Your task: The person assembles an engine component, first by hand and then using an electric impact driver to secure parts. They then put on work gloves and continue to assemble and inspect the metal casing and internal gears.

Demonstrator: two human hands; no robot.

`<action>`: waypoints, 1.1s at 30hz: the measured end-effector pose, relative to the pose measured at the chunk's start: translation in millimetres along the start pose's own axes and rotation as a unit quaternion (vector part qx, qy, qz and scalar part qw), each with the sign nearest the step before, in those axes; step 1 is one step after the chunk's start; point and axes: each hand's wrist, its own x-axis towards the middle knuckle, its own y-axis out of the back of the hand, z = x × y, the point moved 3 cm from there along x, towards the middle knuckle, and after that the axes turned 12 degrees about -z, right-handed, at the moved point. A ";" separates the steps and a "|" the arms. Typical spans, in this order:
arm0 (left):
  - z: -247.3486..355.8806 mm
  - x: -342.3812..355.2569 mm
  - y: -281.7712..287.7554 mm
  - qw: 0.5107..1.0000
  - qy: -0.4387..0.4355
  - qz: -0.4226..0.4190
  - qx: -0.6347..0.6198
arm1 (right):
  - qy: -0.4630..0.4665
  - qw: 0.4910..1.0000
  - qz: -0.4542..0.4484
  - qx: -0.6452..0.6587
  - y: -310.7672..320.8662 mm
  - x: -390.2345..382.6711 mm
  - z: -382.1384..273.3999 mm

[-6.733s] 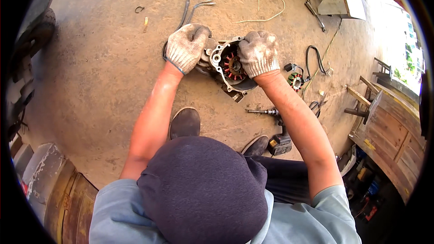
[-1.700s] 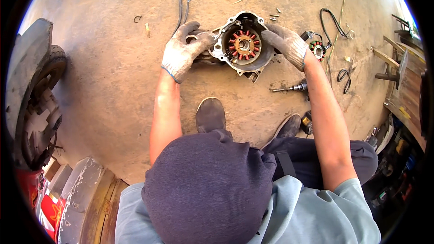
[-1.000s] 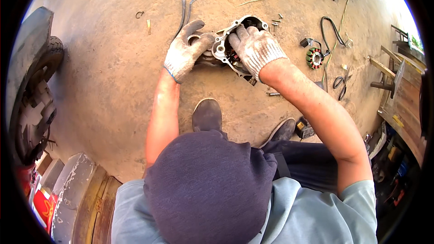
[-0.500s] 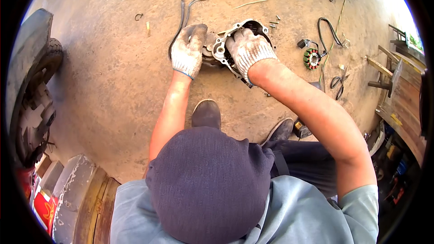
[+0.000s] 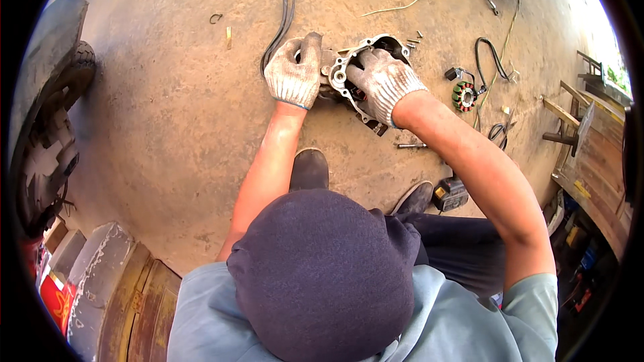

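Observation:
A grey metal engine casing (image 5: 339,75) with a scalloped, bolt-holed rim lies on the floor in front of me. My right hand (image 5: 388,82), in a dirty white knit glove, reaches into its open side with bent fingers; the fingertips are hidden inside. Just left of the casing is my left hand (image 5: 294,74), gloved too. Its thumb and forefinger curl together round a small dark gap, and what they grip, if anything, cannot be made out. A black cable (image 5: 284,17) with bare connector ends runs down behind this hand.
Small bolts (image 5: 412,43) lie beyond the casing. To the right are a stator coil (image 5: 463,96), scissors (image 5: 500,134) and a power tool's battery (image 5: 450,194); a metal rod tool (image 5: 410,145) lies nearer. A tyre (image 5: 82,70) stands left, a wooden bench (image 5: 600,161) right.
The view has shifted a little, so the scene sits farther right. My left thumb and forefinger now show a gap between them. My right hand stays in the casing.

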 end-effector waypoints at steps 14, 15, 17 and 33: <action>-12.7 22.5 -3.4 0.997 -0.023 -0.067 -0.042 | -0.018 0.998 -0.056 -0.011 0.4 11.1 0.6; -12.0 23.4 -3.4 0.997 -0.023 -0.066 -0.041 | -0.015 0.999 -0.049 0.008 0.4 11.3 1.8; -5.6 23.3 -4.3 0.994 -0.100 -0.037 0.015 | -0.022 0.999 -0.017 0.029 -0.7 6.3 5.2; 34.0 42.5 -9.3 0.992 -0.055 -0.113 0.025 | -0.078 0.997 -0.001 0.015 -5.4 7.4 -0.8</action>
